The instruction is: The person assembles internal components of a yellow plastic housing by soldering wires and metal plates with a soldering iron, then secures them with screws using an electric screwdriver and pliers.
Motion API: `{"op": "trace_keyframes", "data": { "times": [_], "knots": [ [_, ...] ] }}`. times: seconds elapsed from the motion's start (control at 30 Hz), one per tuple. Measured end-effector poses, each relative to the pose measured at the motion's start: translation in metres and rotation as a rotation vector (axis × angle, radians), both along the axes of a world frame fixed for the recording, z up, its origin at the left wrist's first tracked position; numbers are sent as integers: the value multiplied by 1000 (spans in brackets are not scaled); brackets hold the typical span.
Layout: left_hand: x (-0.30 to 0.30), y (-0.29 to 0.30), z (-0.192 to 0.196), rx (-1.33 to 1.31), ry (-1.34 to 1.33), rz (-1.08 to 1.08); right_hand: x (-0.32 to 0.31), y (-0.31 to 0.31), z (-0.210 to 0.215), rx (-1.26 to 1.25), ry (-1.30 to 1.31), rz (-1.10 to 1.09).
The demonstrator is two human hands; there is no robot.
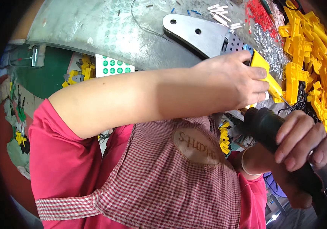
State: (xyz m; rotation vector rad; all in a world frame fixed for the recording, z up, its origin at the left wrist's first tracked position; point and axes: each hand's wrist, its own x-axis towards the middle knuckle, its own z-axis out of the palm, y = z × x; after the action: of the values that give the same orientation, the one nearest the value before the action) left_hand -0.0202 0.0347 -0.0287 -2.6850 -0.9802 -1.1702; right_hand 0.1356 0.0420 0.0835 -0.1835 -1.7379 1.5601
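Note:
My left hand is closed around a yellow plastic housing. Its blue-edged end shows above the fingers, and a thin dark line leaves its lower tip. In my right hand is a black cylindrical power screwdriver, its fingers wrapped round the body. The screwdriver's nose points up and left, just under my left hand, close to the housing. Whether its tip touches the housing is hidden.
A grey metal bracket with holes lies on the metal bench. Yellow housings are heaped at right, beside small metal screws, red wires and white tubes. A sheet of green round stickers is near my forearm.

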Motion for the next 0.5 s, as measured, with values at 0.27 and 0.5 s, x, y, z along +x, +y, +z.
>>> {"op": "trace_keyframes", "data": {
  "times": [0.27, 0.5],
  "knots": [
    [-5, -4, 8, -111, 152, -32, 48, -9, 17, -3, 232, -254],
    [8, -8, 8, -142, 71, 10, 32, -3, -7, 2, 115, -362]
  ]
}}
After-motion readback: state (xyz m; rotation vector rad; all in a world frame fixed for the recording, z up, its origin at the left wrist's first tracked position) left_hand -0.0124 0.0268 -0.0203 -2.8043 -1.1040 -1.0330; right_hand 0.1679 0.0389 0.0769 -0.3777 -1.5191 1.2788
